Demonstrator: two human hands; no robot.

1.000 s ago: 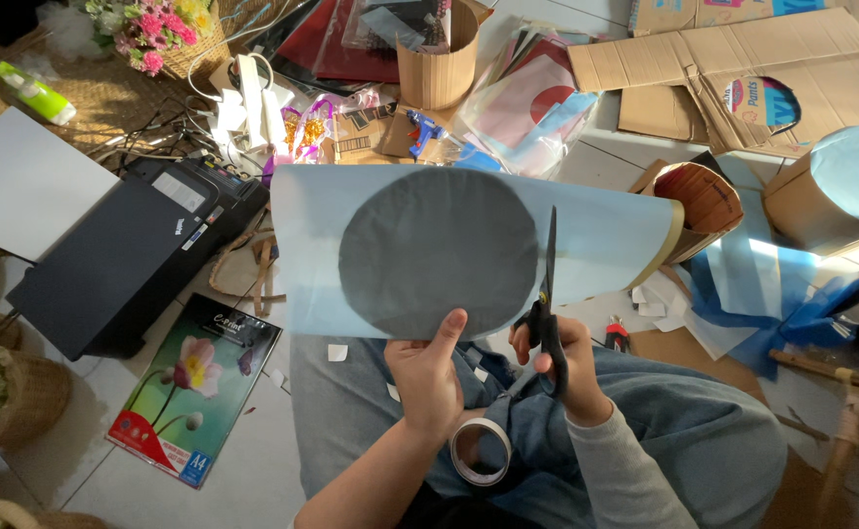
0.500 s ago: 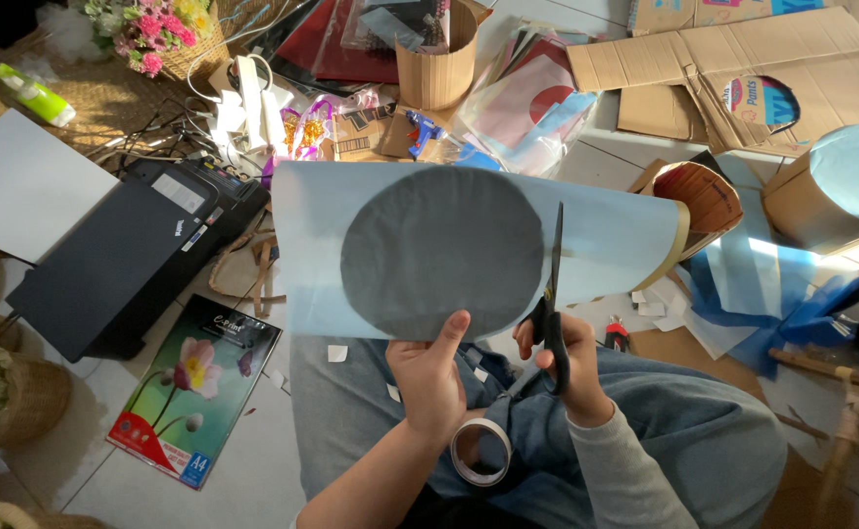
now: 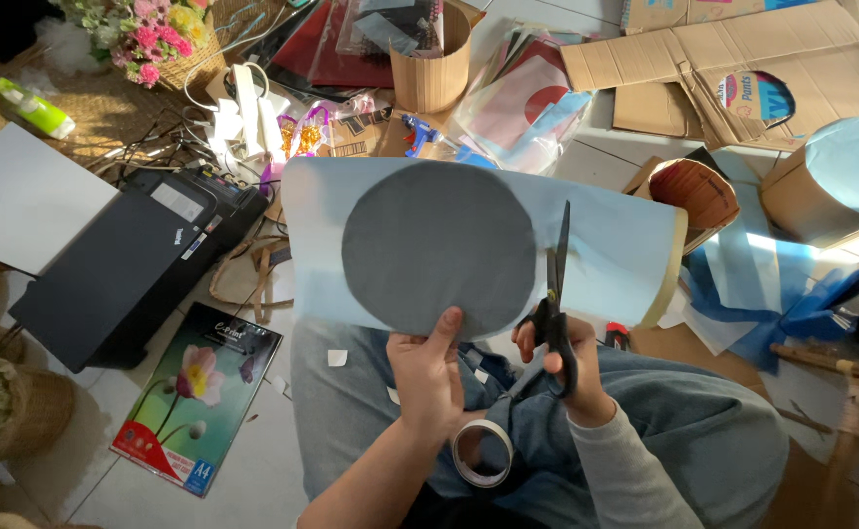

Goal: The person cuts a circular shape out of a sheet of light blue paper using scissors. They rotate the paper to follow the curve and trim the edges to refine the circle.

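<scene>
Since the earlier pictures the scissors (image 3: 557,294) have crept a little further up the right side of the grey disc (image 3: 437,249), so the cut through the blue sheet (image 3: 606,255) looks under way along that edge. The right hand (image 3: 562,367) grips the handles with the blades nearly closed, while the left hand (image 3: 429,377) pinches disc and sheet at their bottom edge above the lap. A printer (image 3: 126,264), a brown bowl (image 3: 699,191) and cardboard crowd the floor, leaving room mainly over the lap.

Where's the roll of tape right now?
In the head view, the roll of tape lies on the person's lap, low in the middle, just below the left hand and left of the right hand with the scissors.
</scene>
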